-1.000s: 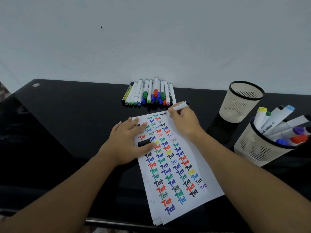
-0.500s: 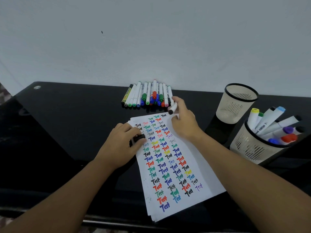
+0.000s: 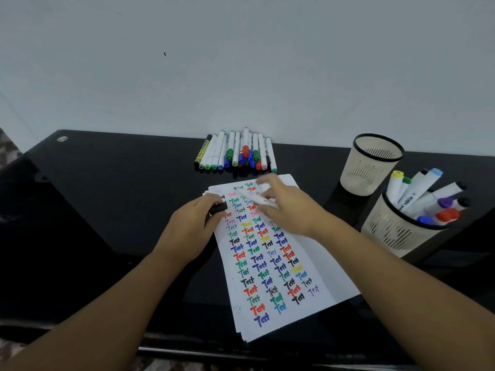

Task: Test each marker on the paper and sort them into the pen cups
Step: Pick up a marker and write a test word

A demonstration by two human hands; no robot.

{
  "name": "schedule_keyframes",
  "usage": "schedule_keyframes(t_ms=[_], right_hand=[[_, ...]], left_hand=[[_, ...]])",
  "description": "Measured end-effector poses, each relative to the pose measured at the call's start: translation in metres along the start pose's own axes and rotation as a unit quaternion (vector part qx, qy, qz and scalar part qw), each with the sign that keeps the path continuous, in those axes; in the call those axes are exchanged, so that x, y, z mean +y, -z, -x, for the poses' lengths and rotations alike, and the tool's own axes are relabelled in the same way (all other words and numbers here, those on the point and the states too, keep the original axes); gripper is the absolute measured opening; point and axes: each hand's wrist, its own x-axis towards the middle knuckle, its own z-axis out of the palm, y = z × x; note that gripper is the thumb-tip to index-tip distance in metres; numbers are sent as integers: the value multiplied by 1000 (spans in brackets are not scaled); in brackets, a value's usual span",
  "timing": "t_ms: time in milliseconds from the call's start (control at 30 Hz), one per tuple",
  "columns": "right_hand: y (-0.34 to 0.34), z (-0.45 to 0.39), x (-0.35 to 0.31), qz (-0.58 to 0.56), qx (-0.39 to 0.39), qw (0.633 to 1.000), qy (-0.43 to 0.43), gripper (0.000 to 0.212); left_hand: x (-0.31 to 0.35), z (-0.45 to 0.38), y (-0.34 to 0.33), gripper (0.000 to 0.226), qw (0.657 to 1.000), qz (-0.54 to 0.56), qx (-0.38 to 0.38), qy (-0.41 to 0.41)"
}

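A white sheet of paper (image 3: pixel 316 253) covered with coloured "Test" words lies on the black table. My left hand (image 3: pixel 192 226) pinches a black marker cap (image 3: pixel 218 207) at the paper's left edge. My right hand (image 3: pixel 289 207) holds a white marker (image 3: pixel 258 200) over the top of the paper, its tip pointing left toward the cap; the marker is blurred. A row of unsorted markers (image 3: pixel 235 153) lies against the wall behind the paper. At the right stand an empty beige pen cup (image 3: pixel 372 164) and a nearer cup (image 3: pixel 399 231) holding several markers.
The black glass table (image 3: pixel 107 210) runs to the white wall behind. Its front edge shows a metal rail (image 3: pixel 187 352) near my arms. The two cups stand close together at the right.
My right hand drew the marker back from the marker row to over the paper, turning its tip toward the cap. My left hand lifted the cap slightly toward it.
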Motion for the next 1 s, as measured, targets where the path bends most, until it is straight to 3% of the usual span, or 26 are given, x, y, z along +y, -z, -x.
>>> schedule_keyframes(t_ms=[100, 567, 1000], right_hand=[[-3, 0, 3, 61, 15, 998, 12, 32], [-13, -4, 4, 49, 11, 996, 74, 31], [-15, -1, -21, 184, 19, 968, 172, 33]], left_hand=[[2, 0, 1, 22, 1000, -5, 9, 0], [1, 1, 2, 24, 999, -29, -6, -30], [5, 3, 3, 30, 996, -39, 7, -83]])
